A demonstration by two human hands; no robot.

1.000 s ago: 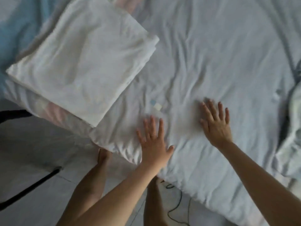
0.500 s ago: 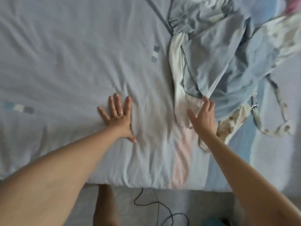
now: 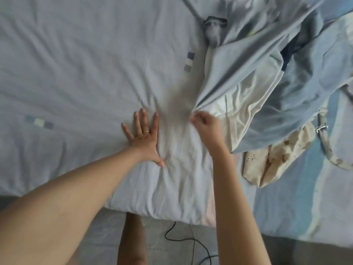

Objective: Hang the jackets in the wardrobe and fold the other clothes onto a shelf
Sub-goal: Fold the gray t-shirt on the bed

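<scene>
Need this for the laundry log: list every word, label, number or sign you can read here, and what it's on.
No text can be read.
The sheet bears only coloured squares, no letters.
The blue garment shows no label.
The cream cloth has a blurred print, no words.

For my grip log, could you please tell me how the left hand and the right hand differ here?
The left hand lies flat, fingers spread; the right hand is curled. The left hand presses the bedcover, holding nothing; the right hand pinches the blue garment by its edge. A ring shows on the left hand, none on the right hand. Both are bare, side by side over the bedcover.
</scene>
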